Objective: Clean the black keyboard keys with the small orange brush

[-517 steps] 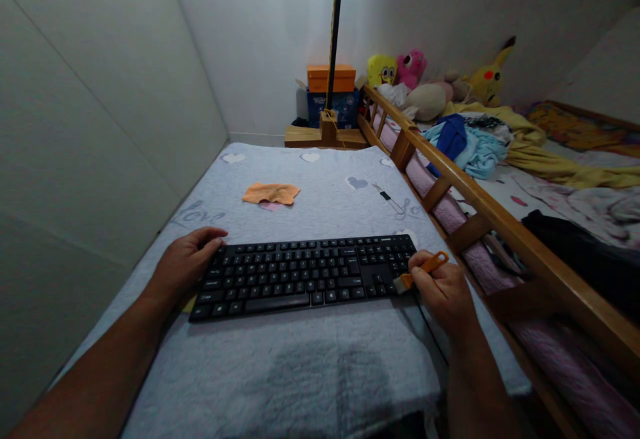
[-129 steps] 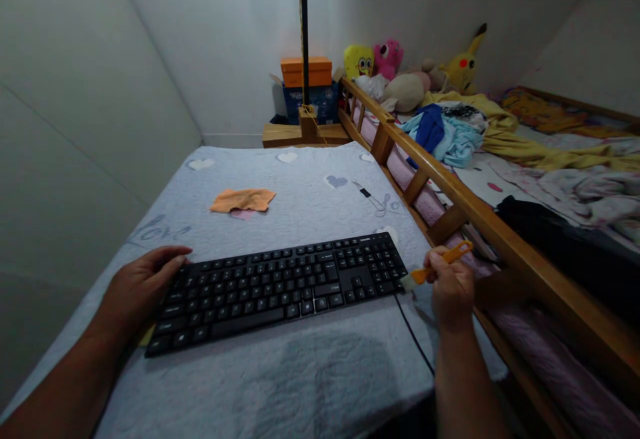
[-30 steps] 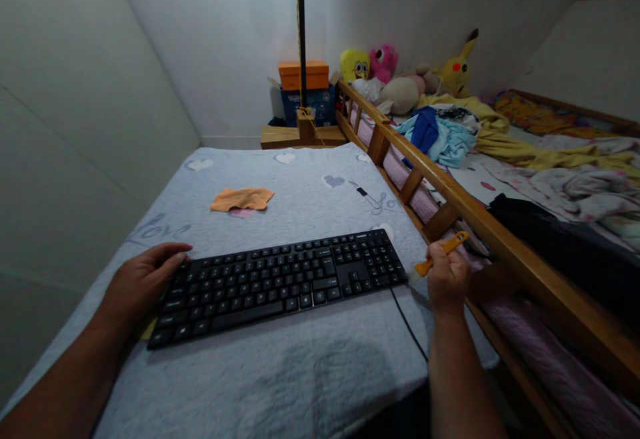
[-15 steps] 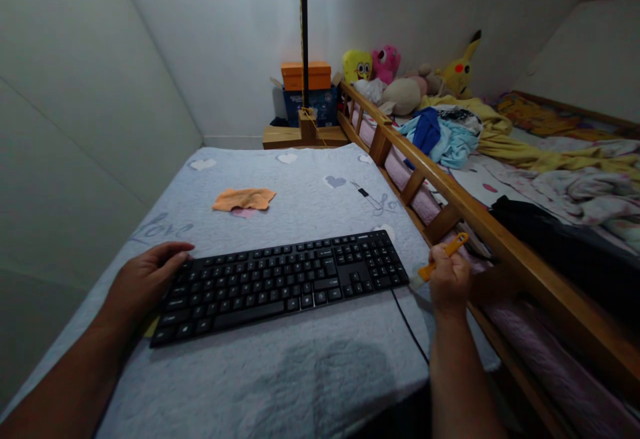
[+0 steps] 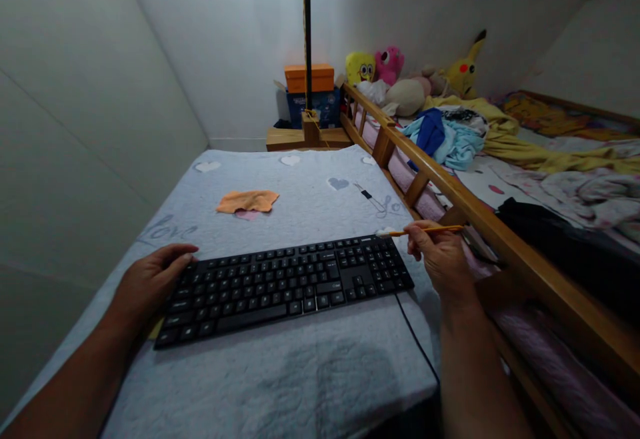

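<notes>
A black keyboard point(image 5: 290, 285) lies on the pale blue quilted cover point(image 5: 320, 372). My left hand point(image 5: 155, 279) grips the keyboard's left end, thumb on its upper corner. In my right hand point(image 5: 437, 249) is a brush with an orange handle point(image 5: 450, 228), held nearly level; its pale bristles touch or hover just over the keyboard's upper right corner. A yellow item point(image 5: 156, 329) shows partly under the keyboard's left edge. The keyboard cable point(image 5: 417, 335) runs down to the right.
An orange cloth point(image 5: 247, 201) lies behind the keyboard. A thin wire tool with a black clip point(image 5: 367, 195) lies near the wooden rail point(image 5: 450, 192). Beyond the rail are clothes and plush toys point(image 5: 360, 67). An orange box point(image 5: 310, 79) stands at the back.
My right hand has moved the brush up and left, from the keyboard's lower right corner to its upper right corner, and turned the handle level. My left hand stays on the keyboard.
</notes>
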The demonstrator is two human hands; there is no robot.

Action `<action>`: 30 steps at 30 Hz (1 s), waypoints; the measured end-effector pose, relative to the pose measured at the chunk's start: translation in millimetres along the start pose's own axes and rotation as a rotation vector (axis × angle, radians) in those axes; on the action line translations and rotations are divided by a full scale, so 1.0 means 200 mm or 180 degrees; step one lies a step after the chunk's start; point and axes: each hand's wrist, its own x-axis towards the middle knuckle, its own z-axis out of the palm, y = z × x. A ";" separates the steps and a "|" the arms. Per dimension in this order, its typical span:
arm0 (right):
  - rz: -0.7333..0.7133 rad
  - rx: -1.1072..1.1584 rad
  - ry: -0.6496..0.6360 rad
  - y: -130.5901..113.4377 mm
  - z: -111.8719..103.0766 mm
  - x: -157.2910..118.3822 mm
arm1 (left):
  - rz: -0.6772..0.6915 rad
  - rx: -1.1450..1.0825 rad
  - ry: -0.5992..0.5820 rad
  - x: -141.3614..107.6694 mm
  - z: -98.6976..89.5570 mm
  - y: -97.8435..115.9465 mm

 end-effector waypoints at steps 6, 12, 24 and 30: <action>0.0072 0.0051 -0.0210 0.07 0.04 -0.03 | 0.0046 -0.0008 -0.0008 0.00 0.00 0.01; 0.0250 0.0095 -0.0290 0.05 0.08 -0.05 | 0.0012 -0.0020 0.0010 0.00 0.00 0.02; 0.0218 -0.0545 -0.0415 0.08 0.10 -0.05 | 0.0048 -0.0007 -0.0017 0.01 0.00 0.00; -0.0051 -0.1213 0.0303 0.12 0.02 -0.04 | 0.0073 -0.0034 -0.0036 0.02 0.01 -0.04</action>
